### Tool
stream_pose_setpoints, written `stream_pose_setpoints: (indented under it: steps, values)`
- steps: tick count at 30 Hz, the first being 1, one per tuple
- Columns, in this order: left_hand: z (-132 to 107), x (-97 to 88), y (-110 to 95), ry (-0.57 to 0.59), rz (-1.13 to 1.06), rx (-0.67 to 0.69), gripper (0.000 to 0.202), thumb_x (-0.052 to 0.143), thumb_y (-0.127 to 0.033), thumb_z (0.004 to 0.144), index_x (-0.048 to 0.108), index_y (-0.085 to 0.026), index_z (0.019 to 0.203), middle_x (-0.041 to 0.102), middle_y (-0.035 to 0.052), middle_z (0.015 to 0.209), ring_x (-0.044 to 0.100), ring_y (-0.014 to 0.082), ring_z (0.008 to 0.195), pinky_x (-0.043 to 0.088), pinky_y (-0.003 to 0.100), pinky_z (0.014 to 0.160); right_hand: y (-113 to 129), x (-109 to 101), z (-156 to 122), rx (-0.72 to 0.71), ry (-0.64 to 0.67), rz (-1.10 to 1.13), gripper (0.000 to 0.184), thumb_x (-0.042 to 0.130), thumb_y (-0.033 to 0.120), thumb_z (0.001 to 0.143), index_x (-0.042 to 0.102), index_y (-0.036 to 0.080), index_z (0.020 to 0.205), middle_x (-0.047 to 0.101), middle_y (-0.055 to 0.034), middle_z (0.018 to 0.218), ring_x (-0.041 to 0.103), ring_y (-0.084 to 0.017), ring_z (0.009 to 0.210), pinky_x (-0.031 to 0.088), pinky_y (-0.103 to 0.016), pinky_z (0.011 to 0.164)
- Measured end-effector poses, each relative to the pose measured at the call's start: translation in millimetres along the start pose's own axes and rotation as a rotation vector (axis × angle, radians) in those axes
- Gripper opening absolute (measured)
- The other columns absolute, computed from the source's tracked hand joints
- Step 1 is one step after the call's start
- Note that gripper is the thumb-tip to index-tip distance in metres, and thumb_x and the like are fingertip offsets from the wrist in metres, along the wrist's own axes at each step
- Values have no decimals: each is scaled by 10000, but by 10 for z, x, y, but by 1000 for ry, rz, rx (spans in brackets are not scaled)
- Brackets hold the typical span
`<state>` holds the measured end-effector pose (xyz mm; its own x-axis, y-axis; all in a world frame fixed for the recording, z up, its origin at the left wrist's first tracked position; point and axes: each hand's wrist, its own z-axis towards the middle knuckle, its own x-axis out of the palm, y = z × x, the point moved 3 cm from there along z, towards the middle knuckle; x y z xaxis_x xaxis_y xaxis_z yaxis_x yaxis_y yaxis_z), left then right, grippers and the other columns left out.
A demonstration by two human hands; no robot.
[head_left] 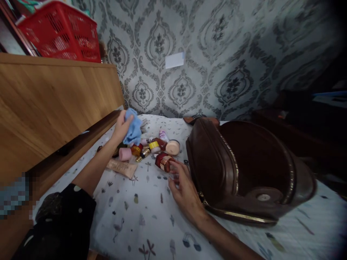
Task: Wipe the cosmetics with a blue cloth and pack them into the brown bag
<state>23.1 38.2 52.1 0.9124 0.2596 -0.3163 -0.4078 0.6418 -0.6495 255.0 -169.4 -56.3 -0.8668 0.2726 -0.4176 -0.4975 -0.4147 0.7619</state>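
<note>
My left hand (121,126) is raised over a heap of small cosmetics and is closed on a light blue cloth (133,129). My right hand (182,184) rests on the patterned white sheet (141,216), its fingers curled at a dark red jar with a gold band (163,161) and touching it. Around the jar lie a round cream-lidded pot (172,147), a yellow-capped bottle (154,145), a pink cylinder (125,154) and a beige tube (121,168). A large brown leather bag (244,169) with gold zips lies just right of my right hand.
A wooden headboard or cabinet side (51,97) runs along the left, with a red plastic basket (61,32) on top. A grey damask-papered wall (206,54) stands behind the bed. Dark furniture (306,119) fills the right edge.
</note>
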Motion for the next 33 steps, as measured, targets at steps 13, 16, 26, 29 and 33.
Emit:
stream_pose_setpoints:
  steps: [13, 16, 26, 29, 33]
  values:
    - [-599, 520, -101, 685, 1021, 250, 279, 524, -354, 943, 611, -214, 1167, 587, 129, 1193, 522, 279, 1118, 472, 337, 804, 25, 29, 11, 54, 2, 61, 451, 452, 128, 801, 459, 199, 1247, 502, -119, 1237, 589, -187, 945, 551, -329, 774]
    - [-426, 747, -52, 611, 991, 202, 201, 508, -258, 946, 635, -193, 1087, 607, 132, 1166, 534, 276, 1119, 476, 330, 788, 21, 16, 17, 51, 5, 58, 446, 455, 119, 774, 463, 199, 1213, 513, -110, 1197, 582, -199, 979, 545, -343, 794]
    - [-671, 1109, -613, 754, 536, 462, 347, 502, -426, 959, 620, -307, 1262, 592, 59, 1148, 558, 219, 1086, 453, 319, 935, 13, 22, 21, 52, -7, 64, 346, 443, 111, 772, 460, 200, 1105, 539, -92, 1083, 582, -205, 940, 528, -378, 832]
    - [-613, 1262, -602, 763, 637, 452, 347, 515, -423, 951, 626, -327, 1265, 567, 87, 1194, 518, 262, 1134, 468, 331, 852, 8, 38, 16, 51, 11, 69, 330, 436, 122, 782, 459, 201, 1101, 531, -97, 1107, 585, -207, 961, 530, -386, 838]
    - [-357, 1270, -471, 579, 870, 302, 342, 471, -363, 969, 606, -273, 1269, 553, 121, 1184, 500, 286, 1128, 473, 330, 737, -12, 30, 6, 65, 5, 76, 359, 443, 141, 790, 442, 204, 1143, 523, -104, 1134, 595, -203, 957, 544, -380, 820]
